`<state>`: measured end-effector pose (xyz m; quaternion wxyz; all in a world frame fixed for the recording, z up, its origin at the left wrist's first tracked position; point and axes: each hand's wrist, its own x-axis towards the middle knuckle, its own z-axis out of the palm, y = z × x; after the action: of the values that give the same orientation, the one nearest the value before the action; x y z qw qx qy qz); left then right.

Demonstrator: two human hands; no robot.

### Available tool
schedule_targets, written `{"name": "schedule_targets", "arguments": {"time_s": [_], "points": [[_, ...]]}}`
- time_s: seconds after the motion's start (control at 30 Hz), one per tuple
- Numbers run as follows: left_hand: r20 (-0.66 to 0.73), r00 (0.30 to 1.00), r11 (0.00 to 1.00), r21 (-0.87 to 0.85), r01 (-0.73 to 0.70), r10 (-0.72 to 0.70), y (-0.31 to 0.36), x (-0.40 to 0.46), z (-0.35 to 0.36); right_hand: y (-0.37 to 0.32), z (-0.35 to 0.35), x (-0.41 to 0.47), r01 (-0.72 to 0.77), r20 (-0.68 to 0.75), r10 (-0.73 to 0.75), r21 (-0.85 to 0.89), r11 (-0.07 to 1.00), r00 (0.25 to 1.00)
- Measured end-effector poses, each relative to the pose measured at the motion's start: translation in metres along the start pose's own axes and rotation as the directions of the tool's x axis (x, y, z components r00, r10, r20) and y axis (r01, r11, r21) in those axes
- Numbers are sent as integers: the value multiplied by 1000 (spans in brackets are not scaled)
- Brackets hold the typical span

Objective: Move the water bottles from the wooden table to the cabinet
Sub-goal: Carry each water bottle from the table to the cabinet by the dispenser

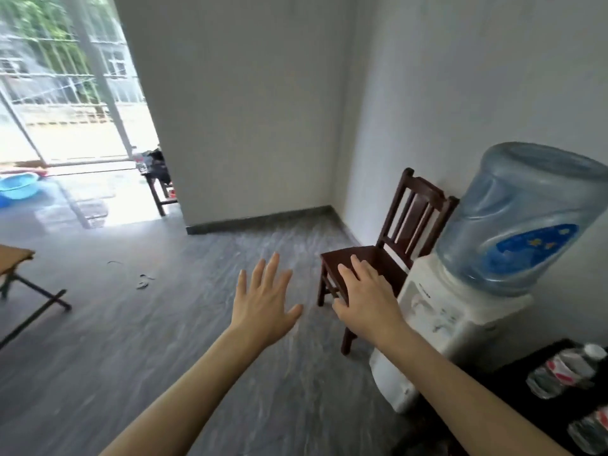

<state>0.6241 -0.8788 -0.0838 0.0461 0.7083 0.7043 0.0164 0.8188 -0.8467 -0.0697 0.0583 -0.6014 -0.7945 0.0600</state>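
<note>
My left hand (263,302) is stretched out over the grey floor, palm down, fingers spread, holding nothing. Beside it my right hand (365,297) hovers in front of a dark chair, also empty with fingers apart. Two clear water bottles with red-and-white labels lie on a dark cabinet top (513,390) at the lower right: one bottle (564,370) with a white cap, the other bottle (590,431) cut off by the frame edge. A corner of the wooden table (14,256) shows at the far left.
A white water dispenser (437,327) with a big blue jug (523,218) stands right of my hands. A dark wooden chair (388,255) sits against the wall. Far back by the doorway stands another dark chair (158,182) with items on it and a blue basin (16,189).
</note>
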Motion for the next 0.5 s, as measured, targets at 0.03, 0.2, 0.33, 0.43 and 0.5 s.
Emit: {"name": "schedule_targets", "arguments": {"time_s": [0.03, 0.2, 0.33, 0.43, 0.5], "points": [[4, 999, 999, -3, 49, -49, -16, -7, -3, -16, 2, 9, 52, 13, -52, 4, 999, 999], [-20, 955, 955, 15, 295, -294, -78, -40, -17, -90, 7, 40, 296, 50, -297, 40, 954, 953], [-21, 885, 885, 22, 466, -465, -110, -72, -24, -136, 8, 52, 446, 75, -454, 99, 889, 888], [-12, 818, 818, 23, 575, -575, -125, -96, -25, -162, 16, 50, 554, 92, -566, 124, 823, 819], [-14, 769, 769, 5, 640, -640, -134, -114, -26, -178, 23, 45, 612, 113, -627, 141, 778, 771]]}}
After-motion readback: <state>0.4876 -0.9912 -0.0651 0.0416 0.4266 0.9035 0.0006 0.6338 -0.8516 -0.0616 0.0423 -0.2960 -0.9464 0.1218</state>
